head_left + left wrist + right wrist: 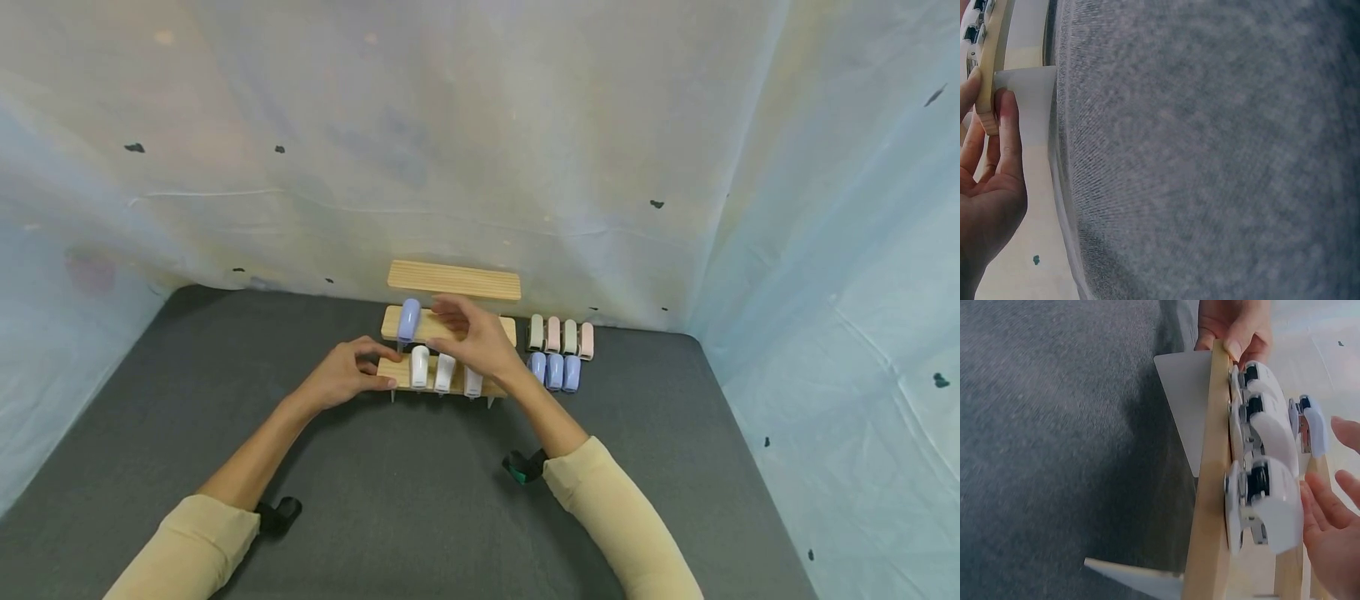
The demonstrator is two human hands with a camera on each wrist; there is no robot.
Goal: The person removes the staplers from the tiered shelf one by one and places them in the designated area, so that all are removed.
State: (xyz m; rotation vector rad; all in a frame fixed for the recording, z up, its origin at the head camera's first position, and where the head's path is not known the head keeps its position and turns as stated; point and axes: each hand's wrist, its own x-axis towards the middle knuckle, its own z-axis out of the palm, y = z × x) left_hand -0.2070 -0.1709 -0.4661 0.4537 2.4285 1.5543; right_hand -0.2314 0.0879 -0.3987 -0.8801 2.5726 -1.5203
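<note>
A tiered wooden shelf stand (pixel 393 372) holds several small staplers. Three white staplers (pixel 419 367) stand in a row on the lowest board; one blue stapler (pixel 408 319) sits at the left of the middle board. My left hand (pixel 341 372) pinches the left end of the lowest board, thumb and fingers on opposite faces, as the left wrist view shows at the board's end (pixel 988 94). Over the middle board, my right hand (pixel 480 337) has its fingers spread loosely behind the white staplers (pixel 1275 500), with no stapler visible in it. The right forearm partly hides the rightmost white stapler.
Right of the stand are a row of pale green and pink staplers (pixel 552 333) and, nearer, three blue staplers (pixel 554 372). The stand's top board (pixel 453 279) rises near the sheet-covered back wall (pixel 480 150). Dark grey cloth (pixel 405 500) covers the table.
</note>
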